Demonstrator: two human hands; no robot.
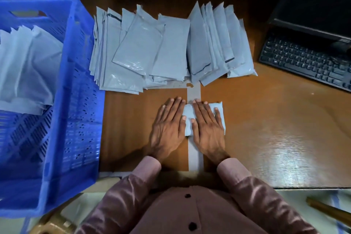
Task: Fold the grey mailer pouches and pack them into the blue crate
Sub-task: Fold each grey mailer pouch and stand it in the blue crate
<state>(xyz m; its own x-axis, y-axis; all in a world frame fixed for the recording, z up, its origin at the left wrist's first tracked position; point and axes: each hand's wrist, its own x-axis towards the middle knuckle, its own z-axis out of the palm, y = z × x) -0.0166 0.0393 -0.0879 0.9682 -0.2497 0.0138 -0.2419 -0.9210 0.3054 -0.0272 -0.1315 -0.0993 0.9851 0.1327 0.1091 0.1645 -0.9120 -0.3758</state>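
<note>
- Head view showed my two hands flat on the brown surface (266, 119), low in the middle of the frame.
- My right hand (208, 125) lay on a folded grey pouch (218, 109), fingers straight and close together, pressing it down and gripping nothing.
- My left hand (168, 125) rested just left of that pouch, fingers straight too; its thumb touched the pouch's left edge, the rest lay on bare wood.
- I judged the step to be creasing the fold: best done by keeping the palm weight even and sweeping outward, so the slick film would not spring open.
- The unfolded pouches (144, 51) sat fanned in two heaps across the upper middle, clear of my fingertips.
- The blue crate (83, 112) stood at the left of the frame, its near wall hard against the surface edge, with pouches already inside (26, 70).
- Open wood between my left hand and the crate gave room for carrying leftward, though the wall would need a lift over.
- A keyboard (307, 62) at the upper right stood well apart from the work.
</note>
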